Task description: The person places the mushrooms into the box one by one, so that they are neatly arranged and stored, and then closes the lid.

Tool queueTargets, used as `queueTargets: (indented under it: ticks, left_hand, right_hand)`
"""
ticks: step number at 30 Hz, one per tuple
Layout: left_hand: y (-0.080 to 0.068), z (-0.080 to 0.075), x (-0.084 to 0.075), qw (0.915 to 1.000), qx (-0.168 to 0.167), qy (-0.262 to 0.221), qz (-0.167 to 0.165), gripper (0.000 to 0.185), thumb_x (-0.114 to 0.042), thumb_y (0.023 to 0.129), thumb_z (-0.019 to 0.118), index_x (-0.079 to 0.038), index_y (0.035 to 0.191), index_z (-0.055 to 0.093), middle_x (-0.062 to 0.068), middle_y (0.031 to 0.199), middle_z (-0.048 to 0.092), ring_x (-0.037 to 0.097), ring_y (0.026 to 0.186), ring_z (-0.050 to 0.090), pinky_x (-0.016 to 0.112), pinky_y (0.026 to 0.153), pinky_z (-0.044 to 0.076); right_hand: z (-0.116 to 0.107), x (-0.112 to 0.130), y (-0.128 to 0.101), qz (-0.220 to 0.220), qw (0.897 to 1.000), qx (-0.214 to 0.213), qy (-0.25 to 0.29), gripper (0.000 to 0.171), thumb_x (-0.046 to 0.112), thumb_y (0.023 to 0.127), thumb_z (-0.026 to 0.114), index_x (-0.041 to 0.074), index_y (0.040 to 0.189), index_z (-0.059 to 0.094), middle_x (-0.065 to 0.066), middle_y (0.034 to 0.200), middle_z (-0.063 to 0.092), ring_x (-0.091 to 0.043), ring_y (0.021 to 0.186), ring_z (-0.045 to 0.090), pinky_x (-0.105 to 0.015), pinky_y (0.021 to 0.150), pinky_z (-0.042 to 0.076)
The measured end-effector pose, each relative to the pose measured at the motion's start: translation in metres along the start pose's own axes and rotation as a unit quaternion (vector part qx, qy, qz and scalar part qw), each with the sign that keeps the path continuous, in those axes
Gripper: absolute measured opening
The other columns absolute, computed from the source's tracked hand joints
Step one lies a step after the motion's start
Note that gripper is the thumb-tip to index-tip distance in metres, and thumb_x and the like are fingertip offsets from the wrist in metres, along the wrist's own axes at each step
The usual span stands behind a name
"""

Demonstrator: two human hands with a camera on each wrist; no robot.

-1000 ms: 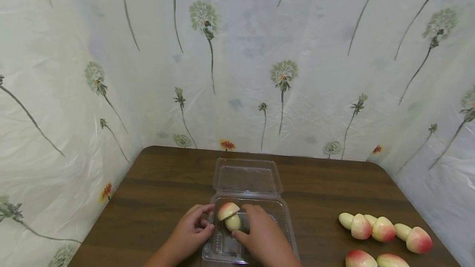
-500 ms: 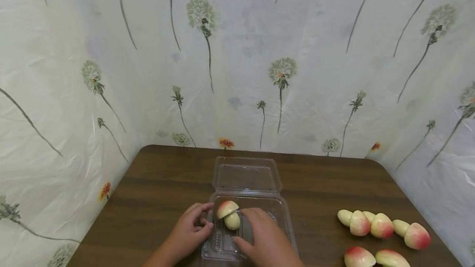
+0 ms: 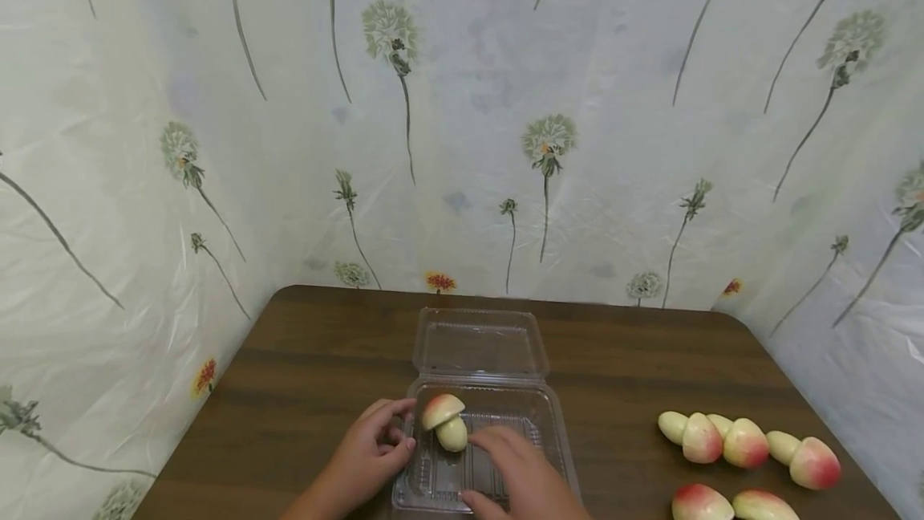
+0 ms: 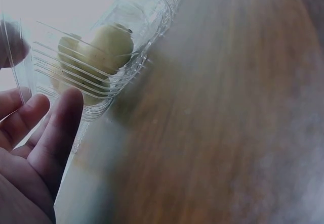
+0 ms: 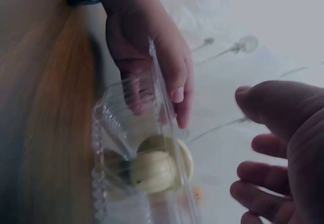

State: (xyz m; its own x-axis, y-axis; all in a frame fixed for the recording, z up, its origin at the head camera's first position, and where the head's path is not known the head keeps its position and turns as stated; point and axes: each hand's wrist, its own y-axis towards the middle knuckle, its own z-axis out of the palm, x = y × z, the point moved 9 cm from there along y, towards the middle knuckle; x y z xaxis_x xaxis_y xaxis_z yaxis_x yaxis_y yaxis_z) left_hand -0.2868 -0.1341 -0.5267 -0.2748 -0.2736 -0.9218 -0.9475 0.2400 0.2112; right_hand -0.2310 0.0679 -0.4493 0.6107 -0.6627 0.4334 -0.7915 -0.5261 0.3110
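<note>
In the head view a toy mushroom (image 3: 444, 422) with a red-tinged cap and pale stem lies in the left part of a clear plastic clamshell container (image 3: 562, 432). My left hand (image 3: 371, 448) rests at the container's left rim, thumb and index finger spread apart. The left wrist view shows its fingertips (image 4: 68, 100) right at the ribbed wall, with the mushroom (image 4: 109, 47) seen through the plastic. Over the container's right half, my right hand (image 3: 523, 476) holds nothing, fingertips close to the stem. In the right wrist view that hand (image 5: 283, 148) has its thumb and fingers parted.
The container's lid (image 3: 482, 343) lies folded back toward the wall. On the right of the brown table (image 3: 325, 343) is a row of several toy mushrooms (image 3: 746, 444); more mushroom pieces (image 3: 702, 502) lie at the lower edge. A flowered sheet (image 3: 462, 103) hangs behind.
My right hand has let go of the mushroom and drawn back to the lower right. The mushroom stays in the container's left part; my left hand has stayed at the rim.
</note>
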Motion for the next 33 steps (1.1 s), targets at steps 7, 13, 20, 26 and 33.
queueTargets:
  ticks: [7, 13, 20, 26, 33]
  left_hand:
    - [0.0, -0.001, 0.001, 1.0, -0.002, 0.001, -0.005, 0.049, -0.003, 0.092, 0.075, -0.004, 0.139, 0.062, 0.01, 0.121, 0.058, 0.007, 0.087, 0.063, 0.021, 0.069, 0.058]
    - [-0.001, -0.003, 0.001, 1.0, -0.002, 0.001, 0.001, 0.048, -0.003, 0.093, 0.075, -0.003, 0.139, 0.062, 0.012, 0.121, 0.058, 0.007, 0.087, 0.063, 0.021, 0.068, 0.058]
    - [-0.001, -0.001, 0.001, 1.0, 0.005, -0.005, 0.004, 0.048, -0.005, 0.093, 0.075, -0.004, 0.139, 0.061, 0.013, 0.122, 0.057, 0.007, 0.088, 0.064, 0.022, 0.07, 0.059]
    - [-0.001, -0.003, 0.004, 0.9999, 0.002, -0.002, -0.012, 0.048, -0.004, 0.093, 0.075, -0.005, 0.14, 0.061, 0.012, 0.123, 0.057, 0.009, 0.088, 0.064, 0.022, 0.07, 0.059]
    - [0.0, -0.001, 0.003, 0.9997, 0.007, 0.003, -0.022, 0.048, -0.006, 0.095, 0.074, -0.007, 0.14, 0.061, 0.011, 0.123, 0.058, 0.009, 0.09, 0.063, 0.022, 0.07, 0.059]
  right_hand:
    - [-0.014, 0.003, -0.013, -0.088, 0.991, -0.098, -0.038, 0.051, 0.035, 0.086, 0.087, 0.01, 0.126, 0.066, -0.002, 0.123, 0.068, -0.017, 0.11, 0.066, -0.039, 0.088, 0.06]
    - [-0.023, 0.005, -0.019, -0.114, 0.983, -0.132, -0.052, 0.049, 0.043, 0.091, 0.081, 0.011, 0.126, 0.067, 0.0, 0.123, 0.067, -0.016, 0.11, 0.065, -0.037, 0.086, 0.06]
    - [-0.031, -0.005, -0.027, -0.097, 0.983, -0.138, -0.066, 0.052, 0.049, 0.093, 0.078, 0.013, 0.128, 0.066, 0.003, 0.126, 0.066, -0.015, 0.112, 0.064, -0.038, 0.085, 0.06]
    - [-0.037, -0.016, -0.034, -0.093, 0.979, -0.159, -0.086, 0.052, 0.05, 0.093, 0.076, 0.014, 0.129, 0.067, 0.001, 0.127, 0.067, -0.017, 0.113, 0.065, -0.027, 0.093, 0.055]
    - [-0.053, -0.033, -0.045, -0.069, 0.981, -0.159, -0.087, 0.06, 0.036, 0.079, 0.092, 0.012, 0.127, 0.066, 0.0, 0.124, 0.068, -0.018, 0.11, 0.065, -0.024, 0.093, 0.054]
